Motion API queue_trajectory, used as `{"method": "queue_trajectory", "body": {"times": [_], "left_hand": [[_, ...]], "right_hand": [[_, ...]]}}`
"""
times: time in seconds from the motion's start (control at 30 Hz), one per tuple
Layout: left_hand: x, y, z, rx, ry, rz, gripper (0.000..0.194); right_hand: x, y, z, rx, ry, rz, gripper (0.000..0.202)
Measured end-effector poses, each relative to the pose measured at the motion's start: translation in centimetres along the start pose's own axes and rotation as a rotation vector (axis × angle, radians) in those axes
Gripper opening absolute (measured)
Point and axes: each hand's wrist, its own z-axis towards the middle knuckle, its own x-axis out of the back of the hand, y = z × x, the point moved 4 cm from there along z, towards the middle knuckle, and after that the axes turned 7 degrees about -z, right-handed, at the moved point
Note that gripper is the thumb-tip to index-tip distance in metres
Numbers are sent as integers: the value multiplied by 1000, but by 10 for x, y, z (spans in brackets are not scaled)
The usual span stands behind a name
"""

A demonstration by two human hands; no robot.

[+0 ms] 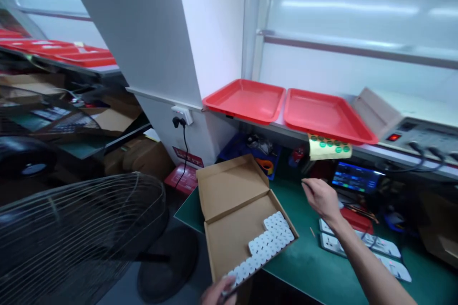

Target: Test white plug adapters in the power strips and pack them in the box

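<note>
At the bottom edge of the view, my left hand [216, 292] is blurred and partly cut off, its fingers closed on the near corner of an open cardboard box [229, 243]. Rows of small white round-cornered pieces [266, 248] fill the box's right and near side, while bare cardboard shows over the rest. The lid is folded back. My right hand [322, 198] is held above the green work mat [296, 262], right of the box. Its fingers are curled closed. Whatever may be in them is too small to make out.
Two red trays [246, 100] rest on the shelf above, with a sheet of green round stickers [329, 148] hanging below. White power strips [365, 248] and a lit screen [358, 177] are at right. A large fan [89, 228] stands at left, beside the table's edge.
</note>
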Motion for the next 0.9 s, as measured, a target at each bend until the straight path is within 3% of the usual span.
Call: {"method": "queue_trajectory", "body": {"times": [0.07,0.17,0.27,0.37,0.43,0.5,0.63,0.9], "left_hand": [[-2,50,29,-135,0,-105,52],[-3,160,103,-439,37,-404,75],[-4,262,181,-512,116,-711,89],[-9,325,234,-433,78,-1047,73],[-13,344,252,-354,-9,-1173,55],[-13,351,262,-304,-57,-1221,48],[-8,354,270,-299,-69,-1254,49],[-7,363,274,-359,-61,-1276,44]], "right_hand": [[51,21,8,-23,89,-46,48],[102,43,40,-34,174,-136,45],[126,53,74,-28,229,-208,40],[132,55,97,-19,176,-264,39],[133,51,105,2,97,-312,39],[133,44,108,48,19,-369,37],[137,29,111,102,-88,-480,31],[146,21,119,124,-159,-581,32]]}}
